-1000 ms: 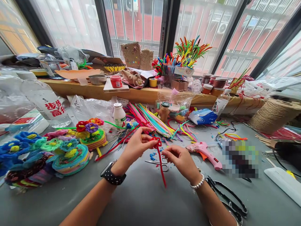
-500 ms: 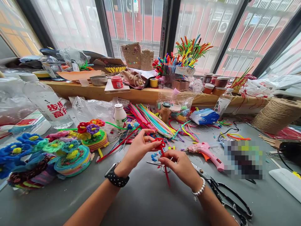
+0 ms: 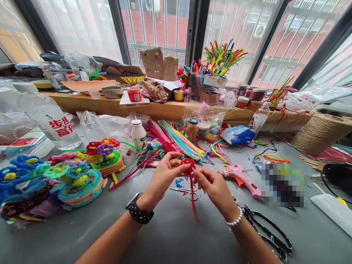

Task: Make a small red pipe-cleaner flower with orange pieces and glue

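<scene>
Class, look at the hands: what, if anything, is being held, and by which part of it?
A looped red fuzzy stem, its loops pinched by the left hand; its tail hangs down. Whether the right hand also grips it cannot be told.

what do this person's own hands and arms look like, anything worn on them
Both forearms are bare, with no sleeves in view, and the hands are ungloved. The left hand has a gold-coloured ring, with a white-dotted black watch strap at the wrist. The right hand has a silvery beaded bracelet at its wrist.
</scene>
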`<action>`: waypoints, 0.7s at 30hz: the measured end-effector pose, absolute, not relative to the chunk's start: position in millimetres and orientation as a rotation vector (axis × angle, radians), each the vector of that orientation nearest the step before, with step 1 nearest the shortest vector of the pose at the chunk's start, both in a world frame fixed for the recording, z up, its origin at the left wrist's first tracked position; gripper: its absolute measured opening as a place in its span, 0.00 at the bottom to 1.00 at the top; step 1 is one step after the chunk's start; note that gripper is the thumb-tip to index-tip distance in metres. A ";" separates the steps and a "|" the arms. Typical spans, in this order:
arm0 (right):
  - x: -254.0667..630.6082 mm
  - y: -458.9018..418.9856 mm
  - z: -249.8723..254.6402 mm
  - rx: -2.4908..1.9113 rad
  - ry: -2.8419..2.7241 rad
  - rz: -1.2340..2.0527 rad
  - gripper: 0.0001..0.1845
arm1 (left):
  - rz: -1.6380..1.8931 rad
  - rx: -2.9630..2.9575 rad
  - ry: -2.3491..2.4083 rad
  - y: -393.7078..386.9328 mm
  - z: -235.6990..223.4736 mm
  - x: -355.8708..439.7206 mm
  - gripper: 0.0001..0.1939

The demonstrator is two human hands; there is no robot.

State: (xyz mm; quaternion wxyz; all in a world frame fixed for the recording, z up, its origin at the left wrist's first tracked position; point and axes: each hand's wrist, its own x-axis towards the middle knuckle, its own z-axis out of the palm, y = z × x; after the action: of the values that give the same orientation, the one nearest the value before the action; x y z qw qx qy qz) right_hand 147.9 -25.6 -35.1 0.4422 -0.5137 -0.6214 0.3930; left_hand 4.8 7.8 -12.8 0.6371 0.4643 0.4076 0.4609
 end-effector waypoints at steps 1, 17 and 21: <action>149.0 -25.4 -34.3 -1.282 -1.533 0.933 0.17 | 1.041 1.070 0.940 7.7 -12.8 4.9 0.21; 153.4 -26.7 -31.0 -1.297 -1.593 0.794 0.12 | 0.887 1.147 0.930 6.8 -13.0 1.4 0.11; 153.9 -26.0 -31.7 -1.285 -1.581 0.805 0.12 | 0.892 1.125 0.922 5.8 -12.5 1.5 0.08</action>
State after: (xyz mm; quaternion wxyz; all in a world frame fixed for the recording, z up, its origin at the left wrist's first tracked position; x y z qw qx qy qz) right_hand 153.9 -26.0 -31.7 0.4578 -0.5215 -0.6417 0.3267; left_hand 1.5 5.8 -12.5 0.6576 0.4968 0.4072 0.3936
